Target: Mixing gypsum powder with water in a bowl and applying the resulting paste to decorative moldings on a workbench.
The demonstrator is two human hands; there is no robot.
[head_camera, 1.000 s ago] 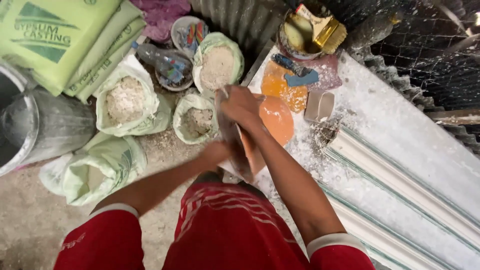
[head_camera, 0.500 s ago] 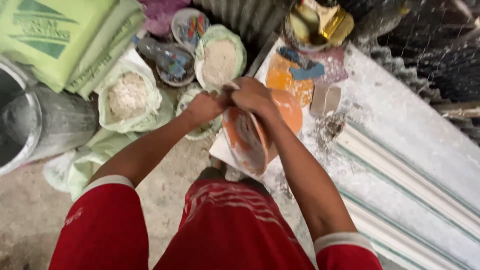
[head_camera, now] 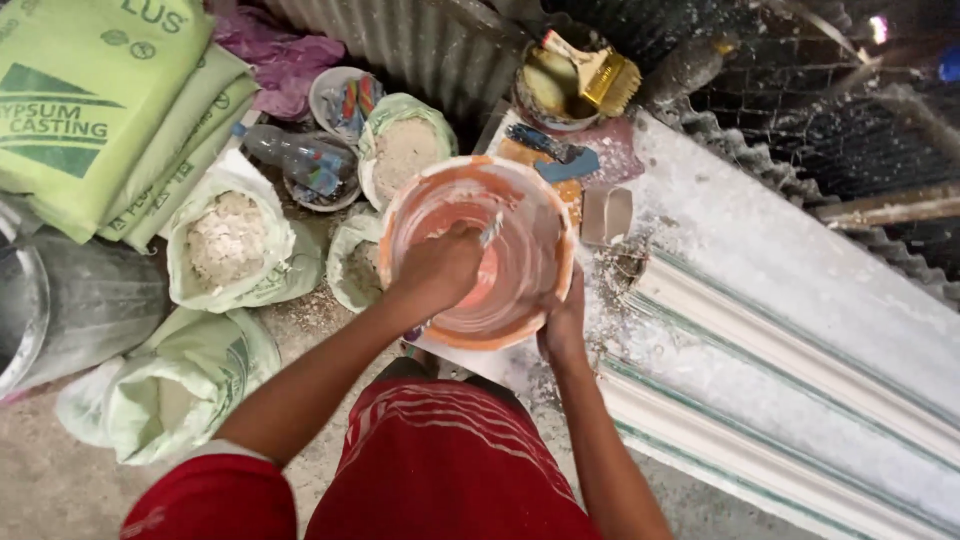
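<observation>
The bowl (head_camera: pixel 478 250) is orange, smeared white inside — its rim pale. Pale green sacks (head_camera: pixel 80 110) carry darker green triangles. The shorts (head_camera: pixel 440 465) are red with thin white stripes — the brush (head_camera: pixel 600 75) yellow, the moulding (head_camera: pixel 760 400) white.

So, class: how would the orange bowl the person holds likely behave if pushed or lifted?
The orange bowl probably flexes, since its rim looks thin and uneven. White paste coats its wall, so it may be slippery. The right hand grips its rim while the left hand works inside, suggesting it tips easily.
</observation>
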